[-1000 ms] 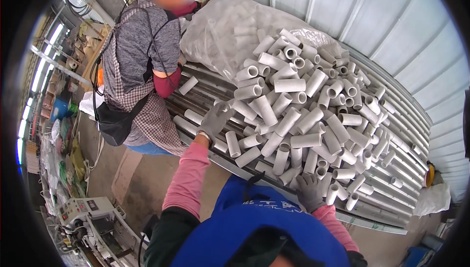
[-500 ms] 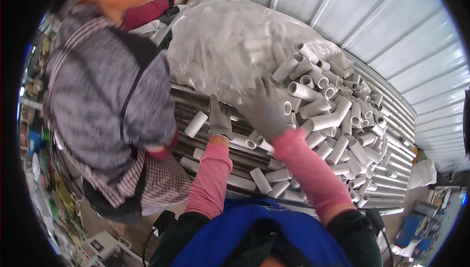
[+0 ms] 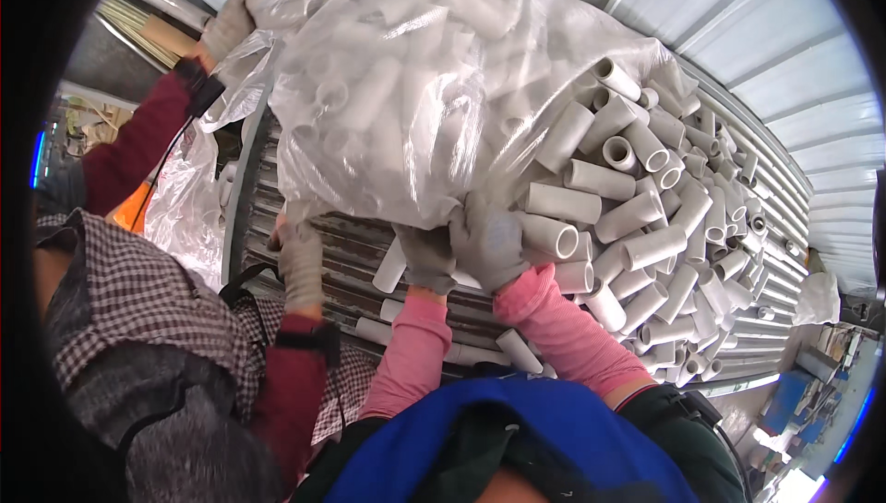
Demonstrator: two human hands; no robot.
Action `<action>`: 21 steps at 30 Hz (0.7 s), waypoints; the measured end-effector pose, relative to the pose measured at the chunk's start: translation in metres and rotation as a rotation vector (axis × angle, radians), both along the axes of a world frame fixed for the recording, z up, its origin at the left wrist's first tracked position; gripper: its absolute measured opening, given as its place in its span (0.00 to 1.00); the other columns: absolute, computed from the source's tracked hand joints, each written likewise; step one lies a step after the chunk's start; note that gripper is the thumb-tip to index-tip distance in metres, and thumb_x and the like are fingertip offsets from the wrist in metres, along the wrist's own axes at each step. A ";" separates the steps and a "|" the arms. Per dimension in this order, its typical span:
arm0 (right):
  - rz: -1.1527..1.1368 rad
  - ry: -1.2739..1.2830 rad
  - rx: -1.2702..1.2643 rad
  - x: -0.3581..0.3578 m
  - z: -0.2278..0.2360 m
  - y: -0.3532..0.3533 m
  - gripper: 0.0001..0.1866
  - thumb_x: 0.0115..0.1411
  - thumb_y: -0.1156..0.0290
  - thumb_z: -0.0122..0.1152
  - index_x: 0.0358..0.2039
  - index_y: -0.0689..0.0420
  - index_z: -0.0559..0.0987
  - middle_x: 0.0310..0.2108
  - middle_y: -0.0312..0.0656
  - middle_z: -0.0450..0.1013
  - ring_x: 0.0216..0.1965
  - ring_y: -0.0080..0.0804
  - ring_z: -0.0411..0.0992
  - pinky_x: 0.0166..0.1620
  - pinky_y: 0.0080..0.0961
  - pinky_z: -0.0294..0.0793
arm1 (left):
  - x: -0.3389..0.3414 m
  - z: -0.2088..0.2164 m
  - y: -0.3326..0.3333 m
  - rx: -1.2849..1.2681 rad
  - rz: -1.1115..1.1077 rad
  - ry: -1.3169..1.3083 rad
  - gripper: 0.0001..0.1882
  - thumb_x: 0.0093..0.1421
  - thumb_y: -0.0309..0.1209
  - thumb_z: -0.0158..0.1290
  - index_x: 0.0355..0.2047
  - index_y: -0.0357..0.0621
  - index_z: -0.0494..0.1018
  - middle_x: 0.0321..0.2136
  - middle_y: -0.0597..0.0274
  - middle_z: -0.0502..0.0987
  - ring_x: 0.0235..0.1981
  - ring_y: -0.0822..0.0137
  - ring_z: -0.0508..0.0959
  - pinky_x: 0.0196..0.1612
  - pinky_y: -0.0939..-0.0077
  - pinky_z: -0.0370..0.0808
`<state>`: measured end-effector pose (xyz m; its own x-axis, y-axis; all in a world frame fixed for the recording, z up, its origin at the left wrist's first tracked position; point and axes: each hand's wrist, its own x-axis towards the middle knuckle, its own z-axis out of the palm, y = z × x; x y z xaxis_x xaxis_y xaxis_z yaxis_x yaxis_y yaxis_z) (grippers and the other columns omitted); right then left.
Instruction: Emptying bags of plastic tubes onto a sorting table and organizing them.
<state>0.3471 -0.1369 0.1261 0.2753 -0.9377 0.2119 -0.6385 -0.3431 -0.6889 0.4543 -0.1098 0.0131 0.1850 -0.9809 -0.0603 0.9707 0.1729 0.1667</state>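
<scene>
A large clear plastic bag (image 3: 388,125) full of grey-white pipe pieces lies on a ribbed table, its mouth spread toward the loose pile on the right. My right hand (image 3: 489,237), in a grey glove, has its fingers closed on the bag's near edge. Close beside it, my gloved left hand (image 3: 426,256) reaches under that same edge, so its fingertips are hidden. Loose short pipe pieces (image 3: 632,217) heap up right of my hands. A few more, such as one pipe piece (image 3: 520,352), lie nearer my body.
At the left a co-worker's gloved hand (image 3: 229,25) holds the bag's far corner, and the other gloved hand (image 3: 301,263) is at its near left edge. Ribbed table slats (image 3: 346,249) show below the bag. A corrugated metal wall (image 3: 738,23) rises behind.
The bag has shifted toward me and stands fuller. My right hand has come back from the pile's edge to the bag's edge beside my left. The co-worker has leaned down and back.
</scene>
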 end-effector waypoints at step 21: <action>0.141 -0.785 0.673 -0.013 0.096 -0.011 0.15 0.61 0.61 0.58 0.23 0.60 0.76 0.15 0.29 0.67 0.16 0.12 0.62 0.18 0.14 0.60 | 0.014 0.097 -0.005 -0.112 -0.436 0.256 0.53 0.48 0.78 0.30 0.37 0.35 0.74 0.25 0.50 0.76 0.32 0.55 0.77 0.35 0.63 0.75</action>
<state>0.3340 -0.1477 0.2217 0.4027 -0.8984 -0.1755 0.0881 0.2289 -0.9695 0.4679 -0.1147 0.1103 -0.2489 -0.9667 0.0596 0.9639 -0.2533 -0.0823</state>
